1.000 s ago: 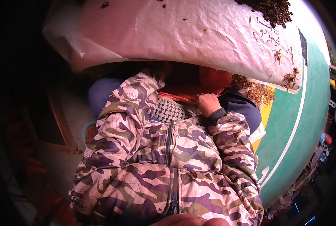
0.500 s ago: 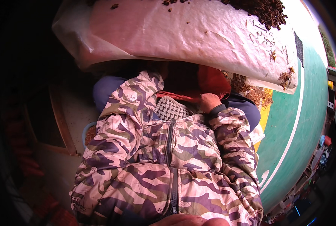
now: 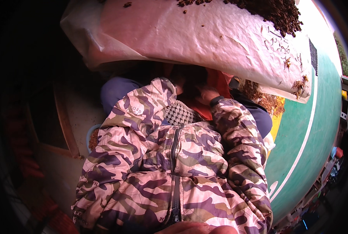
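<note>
The sheet (image 3: 174,37) across the top of the frame appears to be translucent plastic, glossy and creased. The dark clumps (image 3: 279,15) at upper right are rough, crumbly and mostly matt. The jacket (image 3: 199,156), lower centre, is smooth printed cloth with a slight sheen; whether its zip (image 3: 174,156) is metal or plastic cannot be determined. Houndstooth cloth (image 3: 180,114) at centre is matt and textile-soft in appearance. The red material (image 3: 215,82) above it is flexible; shadow prevents telling cloth from plastic. Trousers (image 3: 117,93): matt cloth. Frame (image 3: 67,126) at left: apparently wood, dull. Green surface (image 3: 318,128) at right: smooth, low sheen.
</note>
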Motion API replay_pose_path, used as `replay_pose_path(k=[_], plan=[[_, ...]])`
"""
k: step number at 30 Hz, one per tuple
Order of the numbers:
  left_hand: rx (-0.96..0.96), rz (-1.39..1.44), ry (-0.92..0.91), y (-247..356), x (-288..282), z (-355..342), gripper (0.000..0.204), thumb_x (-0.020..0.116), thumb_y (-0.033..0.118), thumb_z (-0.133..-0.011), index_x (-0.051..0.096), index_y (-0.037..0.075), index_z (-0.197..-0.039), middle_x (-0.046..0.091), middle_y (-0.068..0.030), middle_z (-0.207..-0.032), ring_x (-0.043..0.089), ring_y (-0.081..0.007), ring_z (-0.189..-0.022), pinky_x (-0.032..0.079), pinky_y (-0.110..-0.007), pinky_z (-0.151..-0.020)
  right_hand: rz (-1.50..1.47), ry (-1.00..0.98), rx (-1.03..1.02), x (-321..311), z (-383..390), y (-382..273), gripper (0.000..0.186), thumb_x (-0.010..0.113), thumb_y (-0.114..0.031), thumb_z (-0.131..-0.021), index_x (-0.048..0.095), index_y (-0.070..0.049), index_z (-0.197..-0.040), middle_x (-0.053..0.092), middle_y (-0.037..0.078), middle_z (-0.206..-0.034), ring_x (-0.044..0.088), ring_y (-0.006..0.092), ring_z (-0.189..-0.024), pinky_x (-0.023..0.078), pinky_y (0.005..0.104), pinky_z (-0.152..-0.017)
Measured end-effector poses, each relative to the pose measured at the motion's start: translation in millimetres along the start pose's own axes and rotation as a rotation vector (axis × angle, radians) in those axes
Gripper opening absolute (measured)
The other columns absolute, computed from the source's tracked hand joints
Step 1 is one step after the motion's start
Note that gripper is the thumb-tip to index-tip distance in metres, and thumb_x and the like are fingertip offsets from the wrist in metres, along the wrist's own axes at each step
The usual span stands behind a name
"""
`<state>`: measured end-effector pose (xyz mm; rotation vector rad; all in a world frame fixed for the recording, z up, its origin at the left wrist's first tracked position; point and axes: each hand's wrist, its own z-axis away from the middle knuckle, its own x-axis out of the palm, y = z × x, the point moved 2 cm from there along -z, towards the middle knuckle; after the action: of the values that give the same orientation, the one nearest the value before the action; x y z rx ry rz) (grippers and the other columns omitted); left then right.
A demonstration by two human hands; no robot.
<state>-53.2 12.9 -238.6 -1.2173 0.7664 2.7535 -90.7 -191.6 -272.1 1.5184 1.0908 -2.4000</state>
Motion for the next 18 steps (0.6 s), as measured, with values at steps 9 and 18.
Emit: replay_pose_path(k=[9,18], plan=[[-0.05,-0.042,-0.063,-12.5,4.3,0.8,0.053,0.07,0.024,-0.085,0.061,0.003,-0.133,0.063,-0.0258,-0.129,0.059,-0.0431,-0.121,0.048,-0.05,-0.103,0.201,0.153,0.17,-55.6,-17.8,37.0,0.062,0.074,-0.04,-0.086,0.059,-0.01,-0.138,0.066,0.022,-0.127,0.065,0.0412,-0.115,0.051,0.0518,-0.099],[-0.064,-0.074,-0.089,-16.2,-1.4,-0.6,0.051,0.07,0.024,-0.084,0.063,0.003,-0.13,0.064,-0.0258,-0.126,0.061,-0.0433,-0.118,0.05,-0.05,-0.101,0.2,0.046,0.248,-69.1,-25.7,30.4,0.054,0.073,-0.041,-0.087,0.062,-0.009,-0.128,0.066,0.022,-0.117,0.066,0.0409,-0.107,0.052,0.0518,-0.093]])
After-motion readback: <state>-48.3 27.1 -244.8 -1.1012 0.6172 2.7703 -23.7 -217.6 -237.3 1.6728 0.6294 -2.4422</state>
